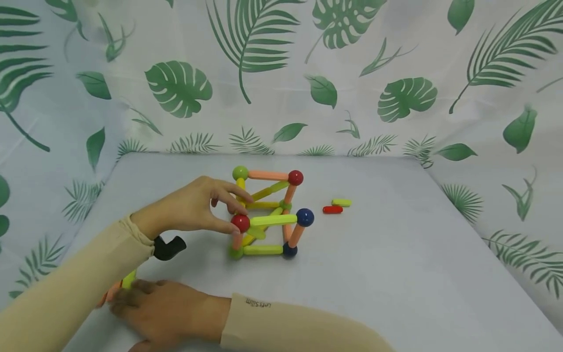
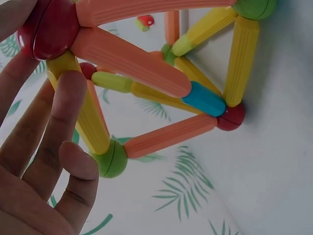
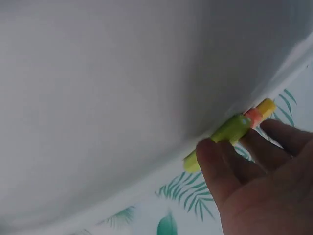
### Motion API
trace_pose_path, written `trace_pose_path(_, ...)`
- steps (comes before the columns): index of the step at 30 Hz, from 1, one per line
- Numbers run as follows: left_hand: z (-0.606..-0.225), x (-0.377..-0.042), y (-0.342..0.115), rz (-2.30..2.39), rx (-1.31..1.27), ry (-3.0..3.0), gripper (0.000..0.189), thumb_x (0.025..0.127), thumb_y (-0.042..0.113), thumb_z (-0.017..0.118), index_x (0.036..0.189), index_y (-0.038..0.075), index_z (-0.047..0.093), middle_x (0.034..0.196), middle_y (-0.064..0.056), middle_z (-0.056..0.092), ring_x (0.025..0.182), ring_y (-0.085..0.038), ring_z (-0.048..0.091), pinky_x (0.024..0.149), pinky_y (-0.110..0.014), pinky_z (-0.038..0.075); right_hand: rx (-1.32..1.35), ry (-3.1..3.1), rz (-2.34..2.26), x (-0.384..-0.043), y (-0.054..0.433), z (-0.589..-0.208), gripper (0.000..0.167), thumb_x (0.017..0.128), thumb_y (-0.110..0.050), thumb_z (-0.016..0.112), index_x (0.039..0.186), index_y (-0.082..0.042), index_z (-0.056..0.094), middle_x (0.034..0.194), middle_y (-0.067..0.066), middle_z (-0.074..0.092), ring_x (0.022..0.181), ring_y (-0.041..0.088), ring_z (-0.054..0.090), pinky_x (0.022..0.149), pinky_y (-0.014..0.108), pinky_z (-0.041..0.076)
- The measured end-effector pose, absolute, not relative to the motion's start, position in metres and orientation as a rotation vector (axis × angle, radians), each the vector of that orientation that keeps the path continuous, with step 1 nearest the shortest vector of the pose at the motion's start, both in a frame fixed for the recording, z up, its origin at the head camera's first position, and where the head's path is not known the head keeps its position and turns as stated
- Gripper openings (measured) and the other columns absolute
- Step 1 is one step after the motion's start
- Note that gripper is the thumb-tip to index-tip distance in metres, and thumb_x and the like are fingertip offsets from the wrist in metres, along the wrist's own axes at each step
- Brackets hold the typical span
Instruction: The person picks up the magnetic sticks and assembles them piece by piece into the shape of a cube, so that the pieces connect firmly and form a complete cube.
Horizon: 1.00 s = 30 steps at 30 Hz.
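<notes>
A frame of magnetic building sticks and balls stands mid-table. My left hand (image 1: 200, 205) pinches its red ball (image 1: 240, 223) between thumb and index finger, the other fingers spread beside a yellow stick (image 2: 88, 107). From this ball a lime stick (image 1: 273, 220) runs to a blue ball (image 1: 305, 217); coral sticks (image 2: 171, 134) and a green ball (image 2: 111, 159) belong to the frame too. My right hand (image 1: 164, 310) lies palm down under the left forearm, fingertips at loose sticks: a lime stick (image 3: 230, 129), a coral one (image 3: 253, 117) and a yellow one (image 3: 266, 106). Its thumb is apart from them.
A loose red stick (image 1: 332, 209) and a short lime stick (image 1: 341, 202) lie to the right of the frame. A black curved object (image 1: 169, 248) shows by the left wrist. Leaf-patterned cloth (image 1: 264, 98) surrounds the pale table (image 1: 396, 274).
</notes>
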<state>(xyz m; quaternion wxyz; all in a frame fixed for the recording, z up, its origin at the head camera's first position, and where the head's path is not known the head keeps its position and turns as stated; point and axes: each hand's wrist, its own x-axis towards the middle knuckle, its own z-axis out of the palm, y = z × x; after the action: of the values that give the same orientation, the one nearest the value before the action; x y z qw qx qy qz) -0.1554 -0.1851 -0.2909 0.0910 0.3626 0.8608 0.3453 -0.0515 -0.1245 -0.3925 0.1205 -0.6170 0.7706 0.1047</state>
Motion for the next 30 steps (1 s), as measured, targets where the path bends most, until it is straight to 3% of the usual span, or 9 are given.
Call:
trace_pose_path(5,-0.289,-0.153,-0.181,1.006,1.121,2.582,0.030,0.078,0.029,0.090,0.106,0.023,0.081,0.128,0.011,0.064,0.099,-0.008,0.062,0.078,-0.042,0.048,-1.948,2.330,0.184,-0.049,-0.074,-0.390,0.068,0.099,-0.063,0.050,0.152,-0.022,0.042,0.153,-0.007,0.040,0.139,0.008,0.036,0.110,0.017,0.029)
trace_pose_path(9,-0.287,-0.154,-0.179,0.992,1.130,2.582,0.029,0.078,0.029,0.090,0.105,0.024,0.081,0.127,0.012,0.064,0.098,-0.009,0.061,0.077,-0.041,0.047,-1.887,2.370,0.032,-0.048,-0.024,-0.388,0.058,0.099,-0.055,0.057,0.147,-0.022,0.047,0.140,-0.011,0.051,0.133,0.007,0.044,0.108,0.019,0.034)
trace_pose_path(13,-0.288,-0.155,-0.181,0.972,1.117,2.579,0.028,0.078,0.031,0.090,0.105,0.026,0.081,0.127,0.011,0.063,0.098,-0.010,0.059,0.078,-0.041,0.047,-1.795,2.497,-0.082,-0.053,0.011,-0.386,0.047,0.098,-0.043,0.067,0.138,-0.022,0.057,0.119,-0.012,0.064,0.109,0.001,0.058,0.097,0.019,0.045)
trace_pose_path(16,-0.288,-0.155,-0.184,0.959,1.082,2.590,0.027,0.078,0.033,0.090,0.104,0.027,0.081,0.127,0.011,0.063,0.098,-0.011,0.059,0.079,-0.042,0.047,-1.743,2.612,-0.118,-0.058,0.018,-0.386,0.039,0.096,-0.035,0.072,0.131,-0.021,0.063,0.106,-0.012,0.066,0.093,-0.001,0.060,0.086,0.017,0.048)
trace_pose_path(24,-0.289,-0.153,-0.188,0.961,1.081,2.585,0.025,0.080,0.032,0.089,0.103,0.028,0.080,0.123,0.011,0.064,0.097,-0.011,0.058,0.079,-0.042,0.047,-1.503,2.653,0.097,-0.066,0.022,-0.380,0.018,0.094,-0.028,0.074,0.112,-0.024,0.075,0.093,-0.007,0.063,0.070,0.004,0.055,0.064,0.019,0.049)
trace_pose_path(30,-0.287,-0.153,-0.184,0.983,1.114,2.567,0.023,0.080,0.023,0.088,0.101,0.029,0.079,0.118,0.012,0.067,0.094,-0.013,0.060,0.077,-0.040,0.046,-1.137,2.801,-0.089,-0.081,0.063,-0.369,0.018,0.084,-0.023,0.080,0.102,-0.020,0.077,0.084,-0.009,0.062,0.068,0.006,0.056,0.058,0.024,0.047)
